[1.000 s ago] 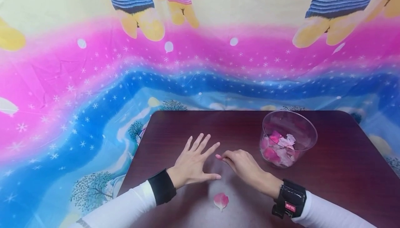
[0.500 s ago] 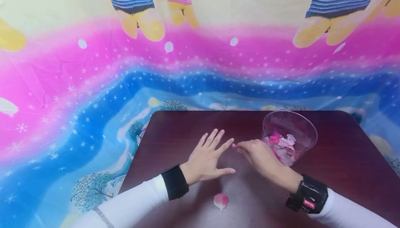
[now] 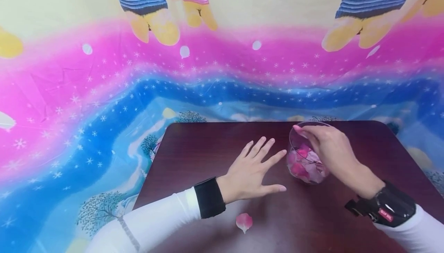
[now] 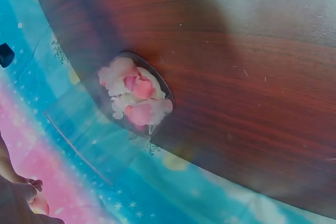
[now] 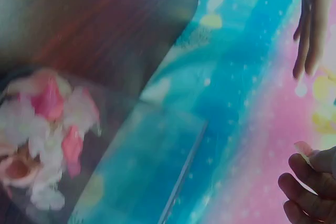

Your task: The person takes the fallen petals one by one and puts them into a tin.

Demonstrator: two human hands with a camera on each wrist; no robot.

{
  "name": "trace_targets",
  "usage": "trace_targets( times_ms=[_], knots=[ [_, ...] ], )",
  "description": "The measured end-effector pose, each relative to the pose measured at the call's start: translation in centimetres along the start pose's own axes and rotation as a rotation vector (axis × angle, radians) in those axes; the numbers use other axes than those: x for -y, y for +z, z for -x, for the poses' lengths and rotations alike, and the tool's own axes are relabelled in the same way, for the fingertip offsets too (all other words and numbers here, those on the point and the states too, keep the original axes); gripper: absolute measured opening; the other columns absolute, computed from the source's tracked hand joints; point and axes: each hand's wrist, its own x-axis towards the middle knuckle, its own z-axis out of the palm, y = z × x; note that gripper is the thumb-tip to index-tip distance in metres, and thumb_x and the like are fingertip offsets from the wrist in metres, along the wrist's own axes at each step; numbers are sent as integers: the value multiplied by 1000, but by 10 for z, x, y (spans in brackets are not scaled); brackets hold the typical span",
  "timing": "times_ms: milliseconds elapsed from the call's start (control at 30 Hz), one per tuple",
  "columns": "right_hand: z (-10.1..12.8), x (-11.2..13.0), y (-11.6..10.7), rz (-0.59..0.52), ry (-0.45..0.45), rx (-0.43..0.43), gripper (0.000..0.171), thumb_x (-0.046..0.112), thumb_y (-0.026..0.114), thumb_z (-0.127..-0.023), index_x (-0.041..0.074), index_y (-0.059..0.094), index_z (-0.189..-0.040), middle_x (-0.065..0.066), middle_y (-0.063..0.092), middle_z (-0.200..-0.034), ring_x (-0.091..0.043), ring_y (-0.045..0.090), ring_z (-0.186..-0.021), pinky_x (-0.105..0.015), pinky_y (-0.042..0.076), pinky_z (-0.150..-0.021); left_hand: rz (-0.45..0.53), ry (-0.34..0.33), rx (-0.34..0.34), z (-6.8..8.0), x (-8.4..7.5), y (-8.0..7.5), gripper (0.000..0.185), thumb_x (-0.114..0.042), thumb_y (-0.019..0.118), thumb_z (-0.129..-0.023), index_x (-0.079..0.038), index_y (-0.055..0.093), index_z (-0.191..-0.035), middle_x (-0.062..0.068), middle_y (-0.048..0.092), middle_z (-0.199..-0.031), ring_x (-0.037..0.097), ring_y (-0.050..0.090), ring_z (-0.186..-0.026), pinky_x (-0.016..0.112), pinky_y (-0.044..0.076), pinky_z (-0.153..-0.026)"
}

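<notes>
My right hand [image 3: 334, 145] pinches a pink petal [image 5: 302, 148] between thumb and fingertips, over the rim of a clear round container [image 3: 294, 141]. Pink and white petals [image 3: 300, 169] lie heaped in the bottom of that container; my right hand hides part of its far right side. To the left of it, my left hand [image 3: 251, 170] is spread with straight fingers above the table and holds nothing. A single pink petal with a pale tip [image 3: 244, 222] lies on the table, nearer the front than my left hand.
The dark reddish-brown table [image 3: 201, 141] has rounded far corners. Behind it hangs a colourful cloth [image 3: 222, 56] with printed bears and snowflakes. Black straps [image 3: 210, 198] circle both wrists over white sleeves.
My right hand has carried its petal right and up, from mid-table to over the container. My left hand has moved right as well, still spread. The loose petal stays on the table.
</notes>
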Motion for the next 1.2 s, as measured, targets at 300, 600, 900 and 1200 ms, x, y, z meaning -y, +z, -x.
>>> trace_targets(
  times_ms=[300, 600, 900, 1200],
  knots=[
    [4, -30, -5, 72, 45, -14, 15, 8, 73, -91, 3, 77, -104, -23, 76, -92, -48, 70, -80, -62, 51, -68, -2, -3, 14, -1, -2, 0, 89, -83, 40, -89, -40, 13, -162, 3, 13, -172, 24, 7, -161, 49, 16, -129],
    [21, -55, 15, 242, 150, 398, 42, 44, 61, -99, 6, 77, -103, -16, 73, -79, -43, 69, -88, -61, 50, -82, 17, 12, 58, 5, -4, 15, 86, -82, 39, -90, -40, 15, -162, 3, 16, -172, 24, 8, -161, 49, 18, -128],
    [28, -54, 24, 247, 206, 552, 77, 67, 40, -100, 1, 62, -135, -32, 53, -144, -50, 35, -142, -68, 18, -117, 25, 15, 72, 9, -3, 21, 85, -82, 36, -91, -39, 15, -162, 3, 14, -172, 24, 7, -161, 49, 18, -129],
    [20, -28, 24, 178, 133, 461, 77, 64, 54, -95, 9, 50, -149, -27, 40, -157, -51, 30, -145, -69, 21, -117, 23, -23, 46, 15, 14, 22, 85, -81, 37, -91, -40, 14, -162, 2, 17, -172, 26, 10, -161, 50, 18, -128]
  ],
)
